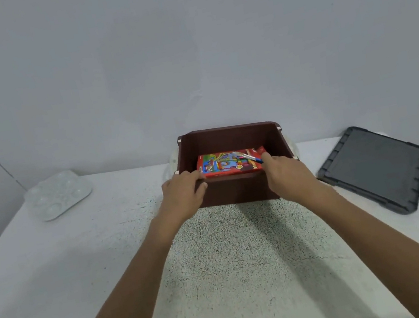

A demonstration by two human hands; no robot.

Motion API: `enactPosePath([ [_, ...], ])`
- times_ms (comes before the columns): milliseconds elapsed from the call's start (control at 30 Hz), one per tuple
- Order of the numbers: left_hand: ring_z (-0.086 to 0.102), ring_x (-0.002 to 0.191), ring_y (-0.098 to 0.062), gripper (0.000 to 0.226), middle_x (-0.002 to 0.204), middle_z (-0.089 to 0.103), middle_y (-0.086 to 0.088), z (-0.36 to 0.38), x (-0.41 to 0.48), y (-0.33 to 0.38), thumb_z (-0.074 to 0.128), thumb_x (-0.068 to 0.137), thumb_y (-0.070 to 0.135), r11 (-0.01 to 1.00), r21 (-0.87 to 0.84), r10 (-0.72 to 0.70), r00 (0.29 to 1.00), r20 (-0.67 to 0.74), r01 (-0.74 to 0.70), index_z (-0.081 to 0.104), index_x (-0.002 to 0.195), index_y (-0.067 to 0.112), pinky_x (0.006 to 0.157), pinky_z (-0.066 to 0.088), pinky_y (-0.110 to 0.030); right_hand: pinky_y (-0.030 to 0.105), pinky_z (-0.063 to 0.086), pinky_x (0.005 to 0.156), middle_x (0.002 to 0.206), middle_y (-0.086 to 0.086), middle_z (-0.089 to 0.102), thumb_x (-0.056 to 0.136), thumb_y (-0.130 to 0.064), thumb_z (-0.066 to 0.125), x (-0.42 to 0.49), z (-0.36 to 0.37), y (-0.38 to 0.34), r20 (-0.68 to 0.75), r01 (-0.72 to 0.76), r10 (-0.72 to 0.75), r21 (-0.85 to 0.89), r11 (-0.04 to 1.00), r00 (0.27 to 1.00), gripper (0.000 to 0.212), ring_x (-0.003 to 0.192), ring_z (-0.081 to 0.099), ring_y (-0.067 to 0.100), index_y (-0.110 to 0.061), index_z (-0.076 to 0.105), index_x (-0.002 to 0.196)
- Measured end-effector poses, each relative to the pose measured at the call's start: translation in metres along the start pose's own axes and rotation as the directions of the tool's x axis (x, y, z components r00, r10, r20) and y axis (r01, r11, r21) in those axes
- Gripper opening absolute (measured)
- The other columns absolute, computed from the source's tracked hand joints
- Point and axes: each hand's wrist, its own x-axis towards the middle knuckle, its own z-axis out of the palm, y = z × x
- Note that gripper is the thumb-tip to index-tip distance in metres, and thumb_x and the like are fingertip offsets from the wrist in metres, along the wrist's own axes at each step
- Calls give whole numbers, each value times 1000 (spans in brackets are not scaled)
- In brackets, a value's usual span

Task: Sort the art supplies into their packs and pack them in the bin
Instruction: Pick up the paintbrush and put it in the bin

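A dark brown bin (236, 192) stands at the far middle of the table. Inside it lies a red, colourful pack of art supplies (222, 166), flat on the bottom. A pen with a blue tip (248, 158) rests across the pack's right part. My left hand (183, 192) grips the bin's near left corner, fingers curled over the rim. My right hand (285, 173) holds the near right corner, fingers reaching over the rim beside the pack.
A speckled grey mat (242, 264) covers the table's middle in front of the bin. A clear plastic paint palette (57, 195) lies at the far left. A dark grey bin lid (376, 168) lies flat at the right. A wall stands close behind the bin.
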Motion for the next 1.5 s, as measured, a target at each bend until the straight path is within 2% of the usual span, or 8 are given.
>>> enactPosePath([
  [167, 51, 86, -12, 27, 98, 53, 6, -12, -50, 7, 50, 99, 35, 996, -56, 68, 995, 78, -64, 61, 121, 25, 77, 39, -29, 35, 23, 51, 85, 7, 59, 98, -12, 43, -42, -6, -8, -21, -1, 2, 80, 997, 1000, 7, 60, 41, 25, -15, 36, 95],
  [600, 57, 95, -6, 19, 107, 63, 7, -41, -78, 5, 57, 97, 29, 986, -166, 80, 912, 402, -14, 63, 114, 24, 82, 50, -27, 33, 31, 61, 109, 6, 59, 94, -11, 41, -81, -27, -50, 216, 2, 20, -101, 995, 976, 30, 94, 62, 29, -15, 36, 123],
  [800, 63, 95, -5, 30, 100, 67, 11, -50, -70, 1, 64, 89, 45, 957, -273, 40, 892, 451, 95, 63, 113, 28, 88, 54, -34, 38, 40, 63, 101, 13, 60, 99, -19, 37, -60, -39, -35, 333, -10, -2, 36, 999, 943, 10, 85, 60, 39, -18, 39, 110],
  [900, 59, 98, -10, 49, 109, 64, 9, -51, -58, 0, 52, 82, 60, 992, -126, 42, 978, 206, -17, 60, 119, 30, 86, 50, -35, 41, 48, 64, 93, 8, 60, 102, -28, 36, -46, -50, -33, 251, 13, -28, 60, 998, 967, 8, 80, 60, 34, -22, 33, 97],
  [1033, 54, 115, -20, 36, 126, 55, -4, -35, -28, -3, 52, 95, 40, 983, -177, -67, 994, -85, 51, 58, 126, 24, 97, 45, -42, 37, 41, 57, 83, 2, 51, 103, -33, 36, -21, -56, -43, 149, 66, -71, 40, 997, 986, 13, 71, 54, 28, -22, 33, 96],
  [1167, 42, 130, -28, 47, 146, 41, -8, -3, -11, -3, 38, 102, 37, 981, -99, -174, 980, -96, 165, 40, 143, 16, 105, 37, -46, 30, 27, 48, 80, 0, 52, 104, -30, 38, 9, -41, -54, 174, 85, -90, 36, 996, 981, 14, 59, 43, 16, -19, 45, 101],
  [1300, 46, 128, -31, 49, 145, 44, -10, 10, -13, -4, 30, 102, 36, 981, 130, -123, 979, -165, 145, 32, 147, 15, 108, 33, -47, 32, 37, 60, 96, 7, 61, 102, -26, 40, 38, -12, -58, 248, 97, -101, 29, 995, 963, 19, 76, 56, 24, -16, 55, 109],
  [1500, 45, 129, -29, 49, 149, 39, -10, 10, -12, -4, 32, 103, 33, 977, 154, -131, 983, -126, 150, 28, 148, 15, 103, 38, -44, 38, 48, 74, 110, 11, 62, 97, -23, 46, 61, 27, -56, 302, 172, -158, -19, 985, 940, 25, 98, 61, 31, -13, 59, 116],
])
